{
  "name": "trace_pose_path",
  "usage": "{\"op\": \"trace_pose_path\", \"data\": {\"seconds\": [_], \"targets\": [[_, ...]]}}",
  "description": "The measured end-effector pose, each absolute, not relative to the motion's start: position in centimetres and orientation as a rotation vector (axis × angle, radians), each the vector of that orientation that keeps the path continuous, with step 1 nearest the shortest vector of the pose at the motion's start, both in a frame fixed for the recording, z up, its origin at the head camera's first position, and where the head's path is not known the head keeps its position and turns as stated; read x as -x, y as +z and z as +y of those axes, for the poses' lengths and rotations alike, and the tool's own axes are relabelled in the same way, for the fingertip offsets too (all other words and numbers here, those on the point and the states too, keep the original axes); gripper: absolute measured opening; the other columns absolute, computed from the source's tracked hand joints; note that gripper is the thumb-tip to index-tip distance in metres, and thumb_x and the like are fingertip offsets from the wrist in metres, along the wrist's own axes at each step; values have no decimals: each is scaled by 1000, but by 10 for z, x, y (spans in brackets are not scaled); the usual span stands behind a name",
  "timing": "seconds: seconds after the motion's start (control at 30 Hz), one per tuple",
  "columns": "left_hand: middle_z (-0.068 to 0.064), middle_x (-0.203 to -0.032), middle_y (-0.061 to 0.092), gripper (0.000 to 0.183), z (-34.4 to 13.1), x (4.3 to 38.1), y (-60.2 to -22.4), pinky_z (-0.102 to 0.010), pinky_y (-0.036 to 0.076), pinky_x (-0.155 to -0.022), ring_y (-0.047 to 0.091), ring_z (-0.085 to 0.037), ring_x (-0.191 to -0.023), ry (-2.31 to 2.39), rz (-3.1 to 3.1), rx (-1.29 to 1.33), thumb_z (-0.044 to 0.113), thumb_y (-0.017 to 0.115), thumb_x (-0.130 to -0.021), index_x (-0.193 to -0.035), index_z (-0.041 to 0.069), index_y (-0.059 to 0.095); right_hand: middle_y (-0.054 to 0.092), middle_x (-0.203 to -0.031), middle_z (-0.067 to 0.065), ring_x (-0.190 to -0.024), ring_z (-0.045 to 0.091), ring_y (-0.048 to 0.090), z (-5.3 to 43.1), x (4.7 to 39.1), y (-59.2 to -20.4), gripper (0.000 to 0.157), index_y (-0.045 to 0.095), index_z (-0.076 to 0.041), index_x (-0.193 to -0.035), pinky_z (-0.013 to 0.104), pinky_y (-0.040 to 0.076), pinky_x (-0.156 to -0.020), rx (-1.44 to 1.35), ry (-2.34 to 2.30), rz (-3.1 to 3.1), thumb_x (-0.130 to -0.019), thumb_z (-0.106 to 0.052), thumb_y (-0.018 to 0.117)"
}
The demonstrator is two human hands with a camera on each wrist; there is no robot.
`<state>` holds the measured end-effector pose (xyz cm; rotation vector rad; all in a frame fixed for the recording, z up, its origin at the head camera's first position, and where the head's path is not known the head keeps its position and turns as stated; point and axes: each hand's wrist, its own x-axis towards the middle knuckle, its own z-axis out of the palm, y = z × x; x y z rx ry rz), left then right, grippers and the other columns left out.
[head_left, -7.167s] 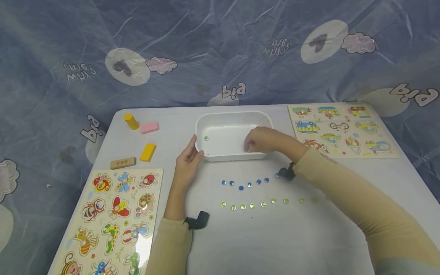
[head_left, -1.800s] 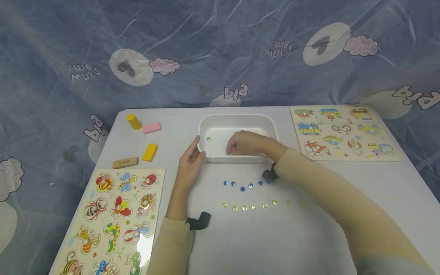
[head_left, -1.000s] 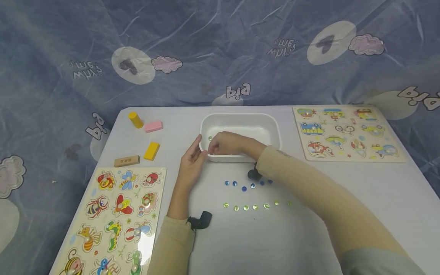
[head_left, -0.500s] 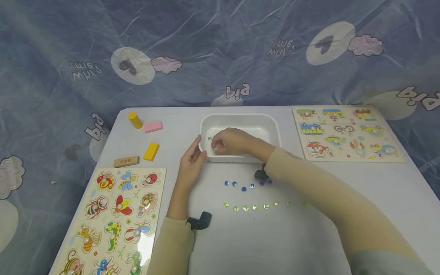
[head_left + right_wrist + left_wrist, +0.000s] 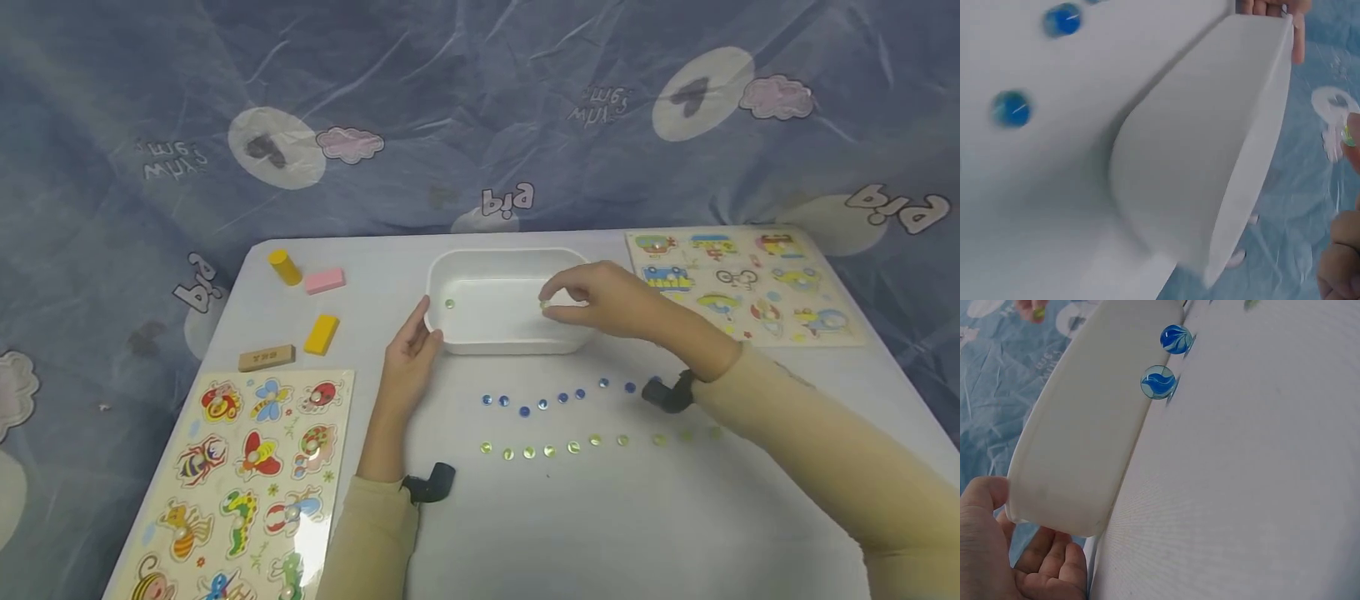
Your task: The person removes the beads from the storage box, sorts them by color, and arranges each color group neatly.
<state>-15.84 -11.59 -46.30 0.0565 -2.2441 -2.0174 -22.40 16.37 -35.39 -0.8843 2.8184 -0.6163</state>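
Observation:
A white plastic tray (image 5: 510,346) stands in mid-table with one greenish marble (image 5: 449,303) in its left part. My left hand (image 5: 408,367) grips the tray's left end; in the left wrist view the thumb is at the rim and the fingers curl by the outer wall. Above the tray's right part, my right hand (image 5: 611,300) pinches a yellow-green marble (image 5: 544,305) between thumb and index finger. In front of the tray runs an uneven row of blue-swirled marbles (image 5: 543,404). Closer to me lies a row of yellow-green marbles (image 5: 550,451).
An insect peg puzzle board (image 5: 247,467) lies at left, a vehicle puzzle board (image 5: 742,283) at back right. Left of the tray are a yellow cylinder (image 5: 285,267), a pink block (image 5: 325,281), a yellow block (image 5: 322,334) and a wooden block (image 5: 267,357).
My right hand has moved right from the tray's left part and risen, with a yellow-green marble pinched in its fingertips. More marbles show at the rows' right ends. The left hand keeps its grip.

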Motion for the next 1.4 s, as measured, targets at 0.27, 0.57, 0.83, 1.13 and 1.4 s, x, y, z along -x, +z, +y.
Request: {"op": "trace_pose_path", "data": {"seconds": [0.27,0.57,0.83,1.13,1.4], "targets": [[14,-151,35,52,-117,159,-467,-19,39,-107,37,-17,-139,-2026,-2249,-84,23,54,-95,-145,28,38,25,-55,-6,-49,6,23,264,184,-367,23,68,-31,-100,24,30,-44,598,-628,2896,-84,-47,66],[18,-150,34,51,-123,168,-486,-19,40,-106,39,-13,-138,-1976,-2248,-55,29,55,-95,-142,37,39,55,-73,-3,-69,3,46,354,144,-408,27,70,-26,-97,17,39,-57,332,-603,2860,-82,-49,68],[19,-149,35,50,-122,167,-486,-20,40,-107,39,-14,-138,-1957,-2240,-26,32,55,-95,-142,37,39,62,-74,-1,-66,0,46,387,128,-437,33,72,-22,-98,18,40,-55,220,-584,2803,-81,-51,67],[14,-151,34,52,-121,169,-488,-21,39,-108,38,-15,-139,-1987,-2244,-26,28,55,-95,-144,33,37,33,-57,-5,-54,6,31,387,117,-446,43,70,-15,-102,25,28,-44,134,-594,2757,-78,-51,70],[10,-153,32,53,-116,159,-467,-21,38,-109,35,-20,-140,-2023,-2246,-48,22,54,-96,-146,24,36,34,-59,-5,-54,6,31,382,117,-444,44,70,-13,-103,24,28,-45,163,-565,2763,-76,-48,73]]}}
